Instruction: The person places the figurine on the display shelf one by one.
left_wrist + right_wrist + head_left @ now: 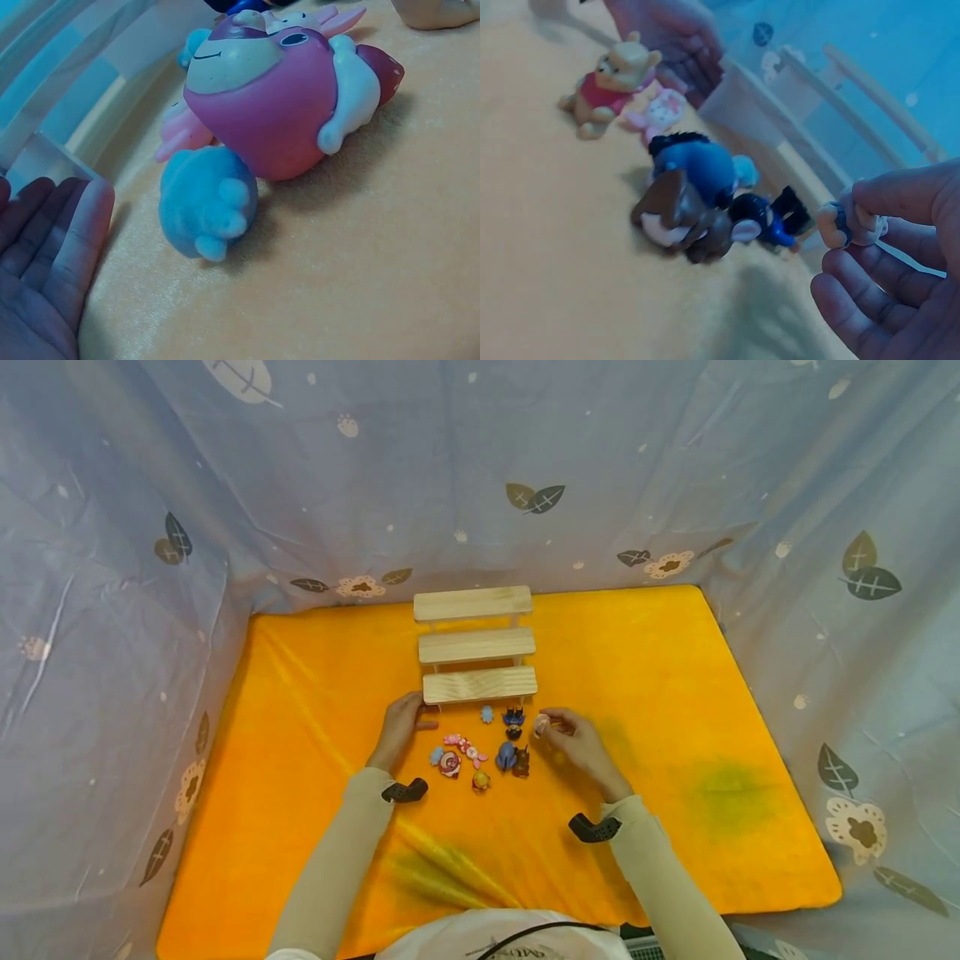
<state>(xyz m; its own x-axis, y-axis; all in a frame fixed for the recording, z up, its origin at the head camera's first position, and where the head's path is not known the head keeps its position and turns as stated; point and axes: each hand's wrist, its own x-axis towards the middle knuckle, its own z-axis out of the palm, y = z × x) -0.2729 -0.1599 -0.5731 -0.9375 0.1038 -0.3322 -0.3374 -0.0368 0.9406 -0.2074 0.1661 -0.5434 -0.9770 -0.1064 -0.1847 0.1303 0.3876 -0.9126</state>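
While I'm pinching a small pale figurine (541, 725) in the right hand (581, 747) near the toys (506, 756), apparently for fine control, I'm holding the left hand (399, 727), fingers (82, 232) straight, beside the wooden stand (480, 685).

The shelf (480, 686) looks like grained wood, the pink bear (277, 116) smooth plastic, the tablecloth (637, 685) plush.

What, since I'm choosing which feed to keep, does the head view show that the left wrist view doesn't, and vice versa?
Only head: the right hand holding a small pale figurine, and the leaf-patterned fabric.

Only left wrist: the palm of the left hand.

Both: the left hand itself, the pink bear figurine and the light-blue figurine beside it.
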